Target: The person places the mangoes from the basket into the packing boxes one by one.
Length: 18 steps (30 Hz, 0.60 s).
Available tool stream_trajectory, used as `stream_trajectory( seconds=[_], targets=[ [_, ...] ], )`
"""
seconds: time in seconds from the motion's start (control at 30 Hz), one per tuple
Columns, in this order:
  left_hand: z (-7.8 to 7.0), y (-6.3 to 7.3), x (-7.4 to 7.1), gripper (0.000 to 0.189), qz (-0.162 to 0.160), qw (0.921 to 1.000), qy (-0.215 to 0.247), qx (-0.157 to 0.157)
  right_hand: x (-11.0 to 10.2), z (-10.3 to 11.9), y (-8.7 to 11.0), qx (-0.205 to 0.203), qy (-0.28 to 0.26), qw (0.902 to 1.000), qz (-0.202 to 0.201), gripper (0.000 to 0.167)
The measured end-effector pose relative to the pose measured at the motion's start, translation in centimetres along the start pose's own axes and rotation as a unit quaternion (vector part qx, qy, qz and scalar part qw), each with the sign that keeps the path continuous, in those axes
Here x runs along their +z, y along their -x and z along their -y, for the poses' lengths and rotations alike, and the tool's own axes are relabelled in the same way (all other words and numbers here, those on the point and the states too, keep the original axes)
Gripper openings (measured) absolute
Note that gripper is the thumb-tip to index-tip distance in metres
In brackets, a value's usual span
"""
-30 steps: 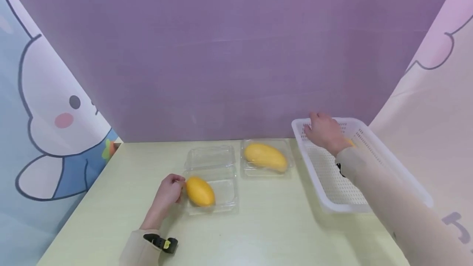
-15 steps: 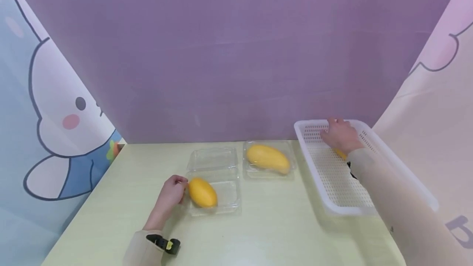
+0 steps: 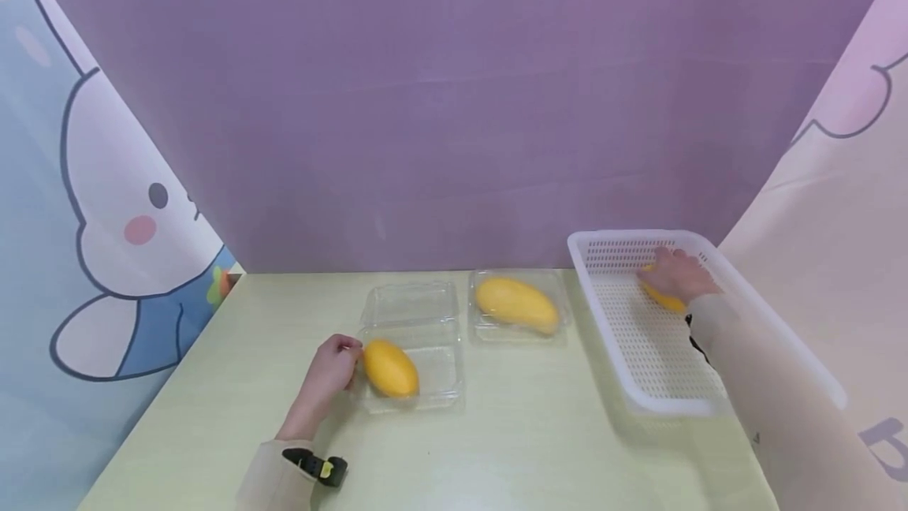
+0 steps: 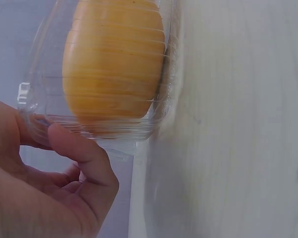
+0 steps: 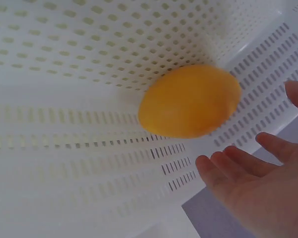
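"What's the left hand (image 3: pixel 335 365) doing?"

"Its thumb and finger are pinching the edge of a clear box (image 3: pixel 441 369). The box is standing open on the surface (image 3: pixel 532 440), with a mango (image 3: pixel 391 369) lying in its near half."

"And the right hand (image 5: pixel 273 186)?"

"It's hovering in the white basket (image 3: pixel 638 361), fingers standing wide and holding nothing. Another mango (image 5: pixel 188 101) is lying in there, just beside the fingertips but apart from them."

"What's worrying you?"

"That one's looking smooth and round, so a nudge from the fingertips could be sending it rolling along the basket. And the box is looking thin: a careless tug from the left could be bending its edge or tipping its mango."
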<state>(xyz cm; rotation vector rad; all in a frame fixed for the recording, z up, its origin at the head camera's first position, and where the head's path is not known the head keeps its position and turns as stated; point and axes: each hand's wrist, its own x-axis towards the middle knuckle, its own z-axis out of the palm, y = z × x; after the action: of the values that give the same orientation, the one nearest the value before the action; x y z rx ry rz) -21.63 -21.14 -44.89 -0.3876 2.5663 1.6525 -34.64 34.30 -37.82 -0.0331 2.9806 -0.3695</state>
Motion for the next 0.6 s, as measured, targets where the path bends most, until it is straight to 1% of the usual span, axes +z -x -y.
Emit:
stream_trajectory(
  seconds=[0.13, 0.23, 0.43, 0.6],
  targets=[
    [0.0, -0.1, 0.0, 0.027, 0.001, 1.0000, -0.001, 0.003, 0.5, -0.4, 0.2, -0.005, 0.003, 0.9998, 0.020, 0.074],
    [0.1, -0.2, 0.1, 0.027, 0.002, 1.0000, 0.001, 0.002, 0.8, -0.7, 0.4, -0.002, 0.004, 0.9994, 0.034, 0.075],
    [0.1, -0.2, 0.1, 0.027, 0.000, 1.0000, 0.003, -0.005, 1.3, -1.4, 0.4, -0.004, 0.007, 0.9996, 0.027, 0.075],
    [0.2, -0.2, 0.0, 0.026, -0.001, 1.0000, 0.002, 0.003, 1.7, -1.6, 0.3, -0.018, -0.015, 0.9992, 0.032, 0.074]
  ],
)
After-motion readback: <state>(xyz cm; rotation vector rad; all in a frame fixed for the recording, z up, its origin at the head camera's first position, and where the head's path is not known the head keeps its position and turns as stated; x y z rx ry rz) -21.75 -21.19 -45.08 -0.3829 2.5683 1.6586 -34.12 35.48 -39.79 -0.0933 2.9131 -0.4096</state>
